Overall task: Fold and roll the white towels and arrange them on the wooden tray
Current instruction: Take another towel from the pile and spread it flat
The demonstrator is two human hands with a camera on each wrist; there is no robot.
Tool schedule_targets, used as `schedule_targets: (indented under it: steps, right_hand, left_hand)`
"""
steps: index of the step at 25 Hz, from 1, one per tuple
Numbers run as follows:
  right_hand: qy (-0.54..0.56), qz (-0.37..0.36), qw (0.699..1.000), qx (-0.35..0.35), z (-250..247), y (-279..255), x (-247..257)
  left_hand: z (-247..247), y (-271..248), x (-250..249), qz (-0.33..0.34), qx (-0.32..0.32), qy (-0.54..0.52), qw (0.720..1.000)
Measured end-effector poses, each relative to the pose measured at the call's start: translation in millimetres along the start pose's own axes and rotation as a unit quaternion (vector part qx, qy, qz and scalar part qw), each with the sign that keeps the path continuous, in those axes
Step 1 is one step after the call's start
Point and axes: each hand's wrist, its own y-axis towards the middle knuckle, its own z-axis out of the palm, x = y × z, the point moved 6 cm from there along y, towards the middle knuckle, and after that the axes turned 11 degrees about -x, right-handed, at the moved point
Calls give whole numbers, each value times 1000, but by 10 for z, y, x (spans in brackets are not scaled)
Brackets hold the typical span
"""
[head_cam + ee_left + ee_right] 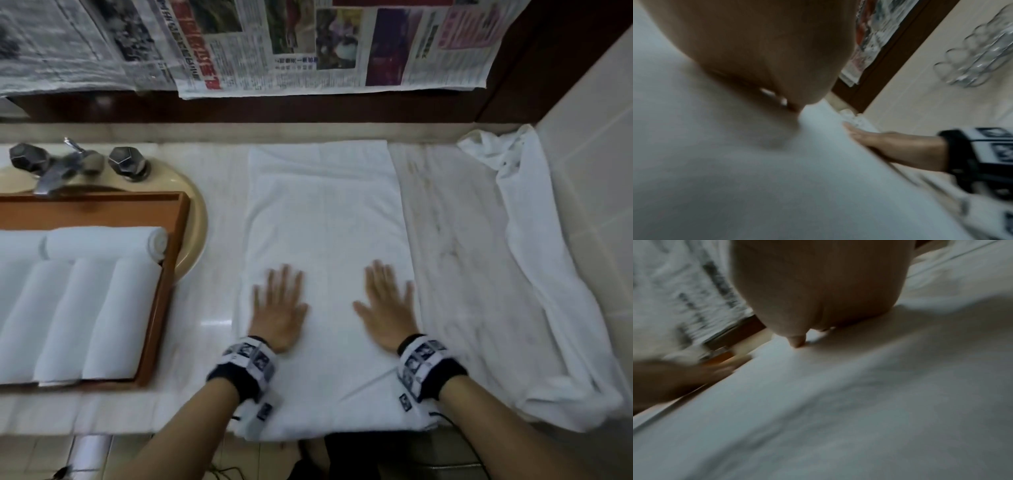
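With several rolled towels (102, 318) already lying in the wooden tray (161, 308), the left hand (279, 308) and right hand (387, 308), fingers spread flat, are pressing a folded towel (325, 212) on the bench (212, 260), while a crumpled towel (534, 274) is waiting.

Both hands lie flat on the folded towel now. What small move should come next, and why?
Probably curl the fingers under the towel's near edge and start rolling it away. The left hand and right hand press flat near that edge, the towel looks smooth, and the tray already holds rolled towels.
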Motion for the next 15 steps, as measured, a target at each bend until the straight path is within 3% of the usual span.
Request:
schedule_targets:
  steps: [2, 3, 4, 5, 7, 8, 10, 12, 13, 14, 15]
  right_hand:
    - [21, 171, 985, -24, -169, -64, -472]
    - [14, 198, 980, -28, -217, -133, -487]
    - [-1, 160, 986, -39, -206, -242, -307]
    - [-9, 74, 997, -37, -104, -339, -1]
    - [-8, -84, 996, 15, 254, -643, 472]
    - [-27, -99, 994, 28, 344, -733, 448]
    - [-30, 1, 1000, 4, 282, -701, -48]
    - [-15, 140, 990, 2, 131, -747, -542]
    - [-20, 175, 984, 0, 75, -778, -624]
    - [-32, 162, 986, -20, 69, -810, -522]
    - [-41, 102, 993, -43, 80, -820, -248]
  left_hand:
    - [-153, -25, 557, -169, -36, -12, 985]
    - [-212, -59, 616, -212, -32, -17, 977]
    - [-208, -130, 463, -190, -37, -19, 981]
    - [-150, -199, 133, -116, -38, -23, 992]
    - [163, -484, -435, 28, 21, -54, 998]
    - [280, -621, -483, 64, 39, -43, 996]
    - [292, -718, -62, 23, 9, -1, 1000]
    - [156, -802, 457, -103, -12, -1, 995]
    - [92, -837, 567, -146, -12, -6, 989]
    - [68, -869, 500, -149, -23, -15, 988]
    - [76, -865, 267, -108, -43, -35, 993]
